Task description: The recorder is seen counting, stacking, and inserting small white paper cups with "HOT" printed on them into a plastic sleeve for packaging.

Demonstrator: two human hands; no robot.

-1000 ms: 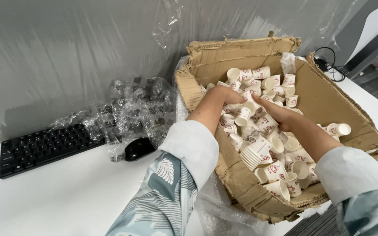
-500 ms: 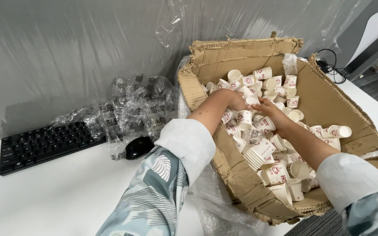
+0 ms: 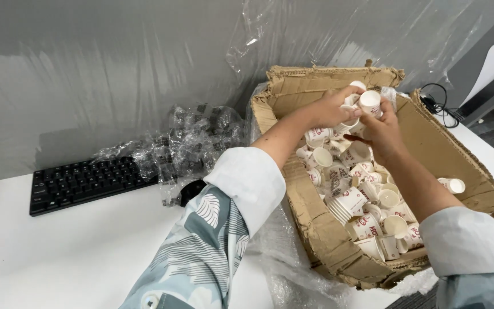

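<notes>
Both forearms reach forward over the box (image 3: pixel 430 149), raised above its far end. The left hand (image 3: pixel 330 109) curls round small paper cups (image 3: pixel 350 123); the right hand (image 3: pixel 381 129) grips a cup (image 3: pixel 369 103) at the fingertips, just beside the left hand. That cup stands roughly upright, long axis vertical, its white end facing the camera; whether that is mouth or base cannot be told.

The box is torn brown cardboard, open on top, its near wall ragged. Inside it lies a loose heap of white cups with red print, pointing every way, and a nested stack (image 3: pixel 344 203) on its side. Left of the box sit crumpled clear wrap (image 3: pixel 195 134), a dark mouse (image 3: pixel 190 191) and a black keyboard (image 3: pixel 84 183); behind it, a black cable (image 3: pixel 438 106).
</notes>
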